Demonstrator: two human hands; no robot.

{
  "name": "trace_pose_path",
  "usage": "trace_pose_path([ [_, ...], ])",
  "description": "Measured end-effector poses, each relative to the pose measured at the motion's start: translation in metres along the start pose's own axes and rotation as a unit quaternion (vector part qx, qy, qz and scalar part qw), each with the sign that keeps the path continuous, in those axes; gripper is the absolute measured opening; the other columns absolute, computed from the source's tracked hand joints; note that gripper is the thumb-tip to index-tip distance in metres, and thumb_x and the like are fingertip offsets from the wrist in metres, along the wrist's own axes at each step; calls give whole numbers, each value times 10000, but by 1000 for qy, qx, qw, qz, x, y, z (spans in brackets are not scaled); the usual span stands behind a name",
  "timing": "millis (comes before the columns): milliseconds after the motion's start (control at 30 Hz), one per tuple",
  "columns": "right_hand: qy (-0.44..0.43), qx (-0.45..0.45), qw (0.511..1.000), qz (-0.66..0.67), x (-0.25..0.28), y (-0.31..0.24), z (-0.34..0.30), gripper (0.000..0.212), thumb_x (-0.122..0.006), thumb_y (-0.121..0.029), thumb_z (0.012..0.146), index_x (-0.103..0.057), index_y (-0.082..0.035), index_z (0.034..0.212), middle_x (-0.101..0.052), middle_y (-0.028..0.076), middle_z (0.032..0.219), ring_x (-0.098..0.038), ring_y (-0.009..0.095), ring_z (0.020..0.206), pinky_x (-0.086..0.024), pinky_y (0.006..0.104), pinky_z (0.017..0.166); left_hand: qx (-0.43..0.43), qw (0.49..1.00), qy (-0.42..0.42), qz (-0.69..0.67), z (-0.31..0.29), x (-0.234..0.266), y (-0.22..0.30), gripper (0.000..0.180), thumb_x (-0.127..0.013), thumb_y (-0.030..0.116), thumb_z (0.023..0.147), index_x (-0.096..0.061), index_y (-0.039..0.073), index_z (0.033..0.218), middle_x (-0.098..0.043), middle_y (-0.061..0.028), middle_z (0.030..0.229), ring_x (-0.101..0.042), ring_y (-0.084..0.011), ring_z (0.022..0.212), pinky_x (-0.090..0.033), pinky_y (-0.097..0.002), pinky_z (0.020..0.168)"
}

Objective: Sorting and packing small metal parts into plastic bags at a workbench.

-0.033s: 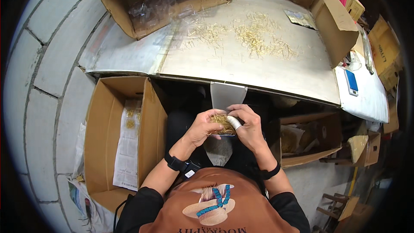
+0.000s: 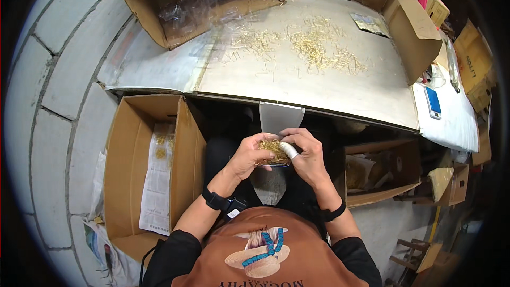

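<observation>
So we've got a tangled clump of thin, shiny gold-coloured, metal-looking pieces [image 2: 273, 151] around the middle of the frame. Our left hand [image 2: 247, 155] is curled around its left side, thumb laid across it; our right hand [image 2: 305, 154], with a white wrap [image 2: 288, 150] on one digit, is bent in at the right side, fingers touching the clump. We'd call the step in hand fingertip work on the clump, and the next move seems to call for a steady left grip and a light right touch, or bits could spill. Direction's messy: ends poke every which way, so we can't call one long axis. Similar loose gold-coloured pieces [image 2: 319, 48] lie scattered on the flat beige tabletop [image 2: 319, 90], upper middle of the frame.
</observation>
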State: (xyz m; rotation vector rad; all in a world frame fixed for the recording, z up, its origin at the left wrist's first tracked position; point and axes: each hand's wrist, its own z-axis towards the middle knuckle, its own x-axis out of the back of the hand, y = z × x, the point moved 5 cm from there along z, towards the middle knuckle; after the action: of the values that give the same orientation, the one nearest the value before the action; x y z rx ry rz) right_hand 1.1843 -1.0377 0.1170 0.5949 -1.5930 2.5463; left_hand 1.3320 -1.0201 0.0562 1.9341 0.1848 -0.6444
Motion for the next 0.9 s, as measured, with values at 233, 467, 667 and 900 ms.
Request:
trace_pose_path([
  [233,38,-2,999,-6,2,3,16,155,-653,49,695,-645,-4,840,-627,129,979,-601,272,921,-481,329,796,-42,997,66,6,13,12,34,304,-554,-17,785,-543,-14,1089,-637,-111,947,-661,-163,737,-546,-230,462],
  [467,115,-49,992,-17,27,22,40,371,-618,55,757,-556,6,1120,-577,151,1135,-605,232,960,-473,298,835,-269,915,184,238,34,4,130,304,-512,-39,778,-558,-30,1078,-633,-96,944,-649,-165,763,-528,-246,515],
  [667,55,-13,996,-63,21,23,33,290,-610,27,777,-574,16,1064,-583,167,1112,-621,284,909,-494,317,796,-382,571,229,690,112,19,207,317,-536,34,781,-580,50,1094,-636,-148,1023,-630,-325,867,-494,-391,783],
  [900,74,-56,994,-53,40,42,19,238,-607,40,778,-596,20,1014,-613,152,1052,-621,299,930,-488,318,814,-373,699,346,503,152,77,235,324,-570,72,766,-568,62,1090,-647,-172,984,-645,-295,842,-534,-353,673],
])
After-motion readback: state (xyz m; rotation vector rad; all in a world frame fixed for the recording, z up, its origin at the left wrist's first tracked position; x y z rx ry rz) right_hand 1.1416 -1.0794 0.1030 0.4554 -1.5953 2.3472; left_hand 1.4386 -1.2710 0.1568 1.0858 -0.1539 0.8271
